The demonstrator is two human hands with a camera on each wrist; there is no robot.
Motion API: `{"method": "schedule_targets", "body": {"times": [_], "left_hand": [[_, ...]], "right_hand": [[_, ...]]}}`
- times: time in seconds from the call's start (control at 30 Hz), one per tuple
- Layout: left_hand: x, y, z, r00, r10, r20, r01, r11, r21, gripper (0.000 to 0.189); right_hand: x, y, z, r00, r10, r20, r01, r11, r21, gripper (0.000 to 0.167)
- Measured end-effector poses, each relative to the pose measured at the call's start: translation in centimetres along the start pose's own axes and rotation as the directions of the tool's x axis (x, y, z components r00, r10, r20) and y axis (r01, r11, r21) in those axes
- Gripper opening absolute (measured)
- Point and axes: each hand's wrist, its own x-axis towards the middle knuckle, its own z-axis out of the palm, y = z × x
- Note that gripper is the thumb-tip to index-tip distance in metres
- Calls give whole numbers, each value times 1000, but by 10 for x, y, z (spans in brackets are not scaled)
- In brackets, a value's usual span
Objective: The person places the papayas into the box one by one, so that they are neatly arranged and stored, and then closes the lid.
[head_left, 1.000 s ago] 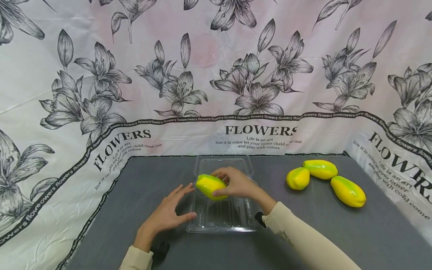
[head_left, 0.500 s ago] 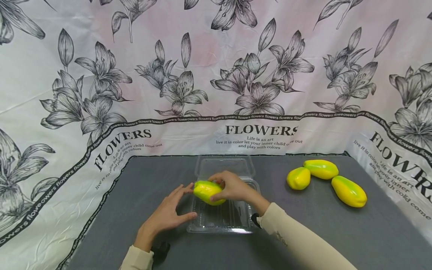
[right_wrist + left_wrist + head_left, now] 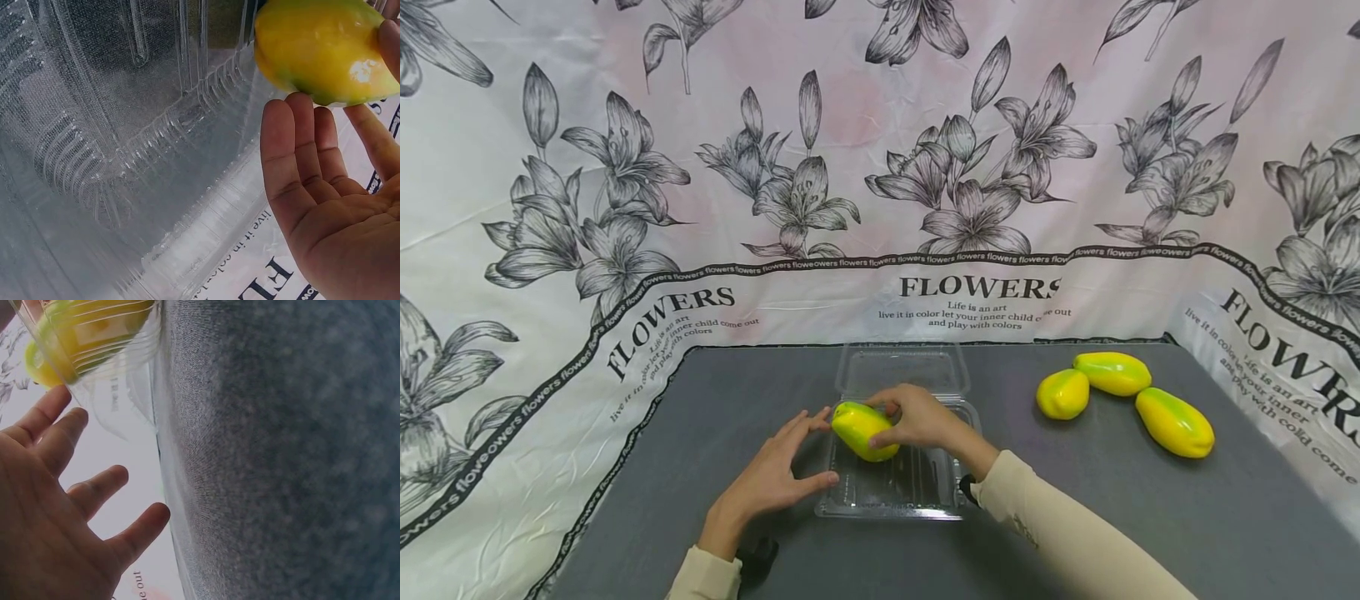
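My right hand (image 3: 921, 419) grips a yellow-green papaya (image 3: 859, 435) between thumb and fingers, low over the left side of a clear plastic clamshell box (image 3: 925, 508). In the right wrist view the papaya (image 3: 325, 53) is pinched by the thumb and a finger, while the other fingers lie along its lower side. My left hand (image 3: 771, 471) stands at the box's left edge with its fingers spread. In the left wrist view its fingertips are at the clear box wall (image 3: 112, 337), with the papaya seen through it; whether they press cannot be told.
Three more papayas lie at the right: a small-looking one (image 3: 1063, 395), one behind it (image 3: 1112, 374) and one nearer the front (image 3: 1175, 422). The box's lid (image 3: 902, 371) is folded back toward the flowered cloth (image 3: 977, 300). A grey cloth (image 3: 1075, 500) covers the table.
The papaya in my right hand has come down and slightly toward me, and its near end has turned a little. My left hand has kept its place.
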Motion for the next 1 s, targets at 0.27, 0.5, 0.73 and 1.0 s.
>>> {"method": "schedule_targets", "body": {"times": [0.27,0.5,0.73,1.0], "left_hand": [[-1,2,-1,1000,-10,1,10,1000,10,63],[-1,2,-1,1000,-18,0,18,1000,23,64],[-1,1,0,1000,-14,1,14,1000,19,64],[-1,2,-1,1000,-16,2,16,999,36,65]], "right_hand": [[0,-3,-5,1000,18,6,-18,1000,-17,59],[1,-2,-5,1000,17,14,-17,999,-33,60],[1,-3,-3,999,8,39,-7,1000,-25,61],[1,-5,1,999,37,22,-36,997,-66,61]]}}
